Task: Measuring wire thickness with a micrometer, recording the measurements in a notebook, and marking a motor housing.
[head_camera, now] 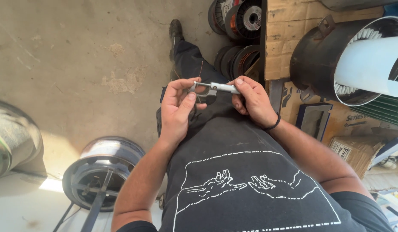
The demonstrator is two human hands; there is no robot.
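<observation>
I hold a small metal micrometer point(215, 88) in front of my lap, over my dark trousers. My left hand point(178, 107) grips its frame end, and a thin copper wire point(200, 71) rises from between those fingers at the jaws. My right hand point(252, 101), a dark band on its wrist, pinches the silver barrel end between thumb and fingers. My black shirt with a white line drawing of two hands fills the lower middle.
Spools of copper wire point(237, 19) stand on the concrete floor ahead. A round metal motor housing point(336, 60) lies on a wooden board at the right, beside cardboard boxes point(356, 150). A metal reel point(100, 172) and another drum point(9, 137) sit at the left.
</observation>
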